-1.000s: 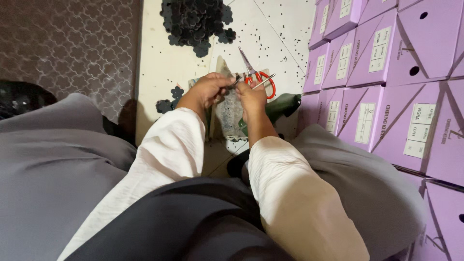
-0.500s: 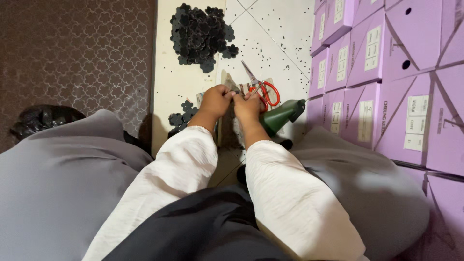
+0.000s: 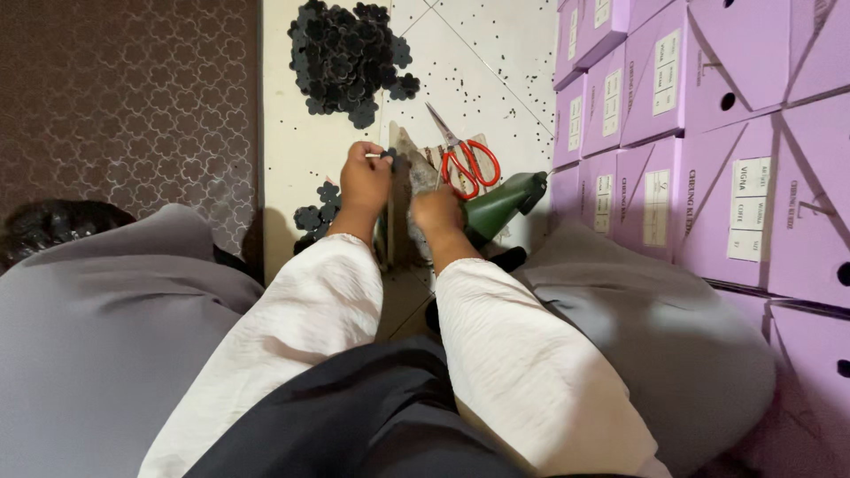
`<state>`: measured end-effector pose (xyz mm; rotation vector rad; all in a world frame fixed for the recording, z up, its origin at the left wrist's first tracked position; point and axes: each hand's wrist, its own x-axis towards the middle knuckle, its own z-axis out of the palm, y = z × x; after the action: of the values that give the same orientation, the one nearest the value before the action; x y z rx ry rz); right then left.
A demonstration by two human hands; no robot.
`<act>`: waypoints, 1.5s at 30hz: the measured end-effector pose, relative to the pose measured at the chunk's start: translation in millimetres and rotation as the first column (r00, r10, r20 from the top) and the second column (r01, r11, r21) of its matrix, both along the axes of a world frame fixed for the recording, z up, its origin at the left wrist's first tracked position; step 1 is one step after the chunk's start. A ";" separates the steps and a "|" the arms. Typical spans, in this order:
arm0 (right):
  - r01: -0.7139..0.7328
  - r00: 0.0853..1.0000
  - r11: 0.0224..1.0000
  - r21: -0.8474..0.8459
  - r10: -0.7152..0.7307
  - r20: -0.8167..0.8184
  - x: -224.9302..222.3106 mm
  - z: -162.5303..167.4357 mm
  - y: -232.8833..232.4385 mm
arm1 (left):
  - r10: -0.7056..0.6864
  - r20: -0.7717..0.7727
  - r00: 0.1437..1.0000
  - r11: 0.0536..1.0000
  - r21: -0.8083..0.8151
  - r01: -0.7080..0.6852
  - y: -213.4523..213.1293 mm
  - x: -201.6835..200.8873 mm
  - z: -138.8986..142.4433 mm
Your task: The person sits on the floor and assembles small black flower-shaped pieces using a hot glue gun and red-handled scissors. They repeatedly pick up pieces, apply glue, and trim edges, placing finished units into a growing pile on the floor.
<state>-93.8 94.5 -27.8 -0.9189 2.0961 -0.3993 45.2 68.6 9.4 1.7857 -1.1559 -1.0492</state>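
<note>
- The left hand [image 3: 365,181] pinches a small black flower-shaped piece [image 3: 388,156] between thumb and fingertip, lifted just off the floor [image 3: 496,53], so it sits free to be handled rather than lost among the others.
- The right hand [image 3: 436,215] is pressed around a greyish, glittery strip of material [image 3: 416,168] that points away from the body; its grip looks closed on the strip's near end, which keeps the strip steady next to the black piece.
- Both hands meet low over the tiled floor, between the knees, where the person, seated in grey trousers and white sleeves, can see the work directly.
- Red-handled scissors [image 3: 462,159] lie on the floor just beyond the right hand, blades pointing away, close enough to grab without shifting.
- A dark green bottle with a nozzle [image 3: 500,204] lies tilted just right of the right hand, also within easy reach.
- A big pile of black flower pieces [image 3: 345,53] sits toward the far edge of the floor, with a smaller cluster [image 3: 314,212] just left of the left hand as a ready supply.
- Purple boxes [image 3: 708,115] are stacked along the floor's right edge; a brown patterned mat [image 3: 124,106] covers the left.
</note>
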 end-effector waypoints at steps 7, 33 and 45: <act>-0.251 0.945 0.949 0.190 0.283 -0.163 9.3 51.6 6.4 | 0.064 -0.182 0.981 0.996 -0.042 -0.072 -3.4 6.6 -15.4; -0.297 0.909 0.880 -0.370 0.141 -0.393 -88.4 -58.5 -34.5 | 0.112 -0.774 0.623 0.991 0.040 -0.128 -47.6 -12.2 -12.2; 0.453 0.880 0.529 -0.718 -0.137 0.454 -57.0 51.4 -100.6 | 0.036 -0.927 0.374 0.996 0.002 -0.091 -73.1 -53.5 74.3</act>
<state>-150.7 -6.1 23.6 -0.8569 1.6800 -1.7111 -8.3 -4.5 83.7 0.8295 -0.3435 -1.6340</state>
